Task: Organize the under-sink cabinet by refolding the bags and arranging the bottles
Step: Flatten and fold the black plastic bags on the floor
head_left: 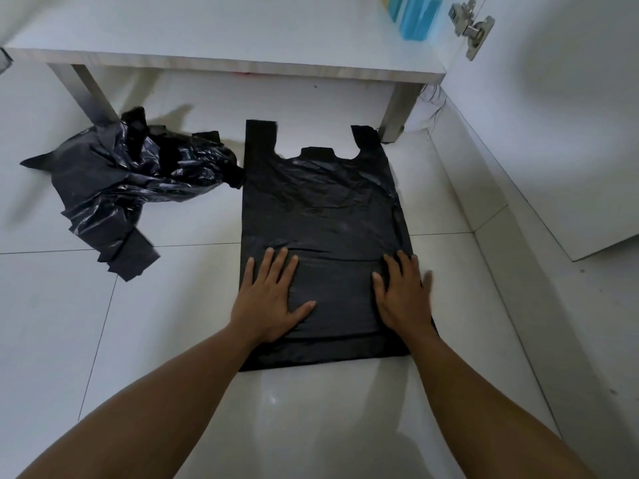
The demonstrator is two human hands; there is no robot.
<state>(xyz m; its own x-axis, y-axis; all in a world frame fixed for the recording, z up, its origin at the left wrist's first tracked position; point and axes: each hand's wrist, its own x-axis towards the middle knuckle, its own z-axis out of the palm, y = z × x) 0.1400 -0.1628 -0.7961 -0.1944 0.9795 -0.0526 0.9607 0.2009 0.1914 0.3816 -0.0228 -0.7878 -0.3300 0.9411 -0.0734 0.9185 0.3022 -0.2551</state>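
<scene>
Thin, limp, slippery black bag (325,216) at frame centre; left hand (273,299) and right hand (403,295) flat, open, gripping nothing; best pinched at lower corners.

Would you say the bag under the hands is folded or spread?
Spread: the bag lies flat on the floor, handles out.

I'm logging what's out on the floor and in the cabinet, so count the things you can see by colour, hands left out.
Black: 2, the flat bag under both palms, and the crumpled pile of bags (number inside unclear).
Blue: 1, a container on the cabinet floor.
Silver: 1, the door hinge.
Total: 4.
</scene>
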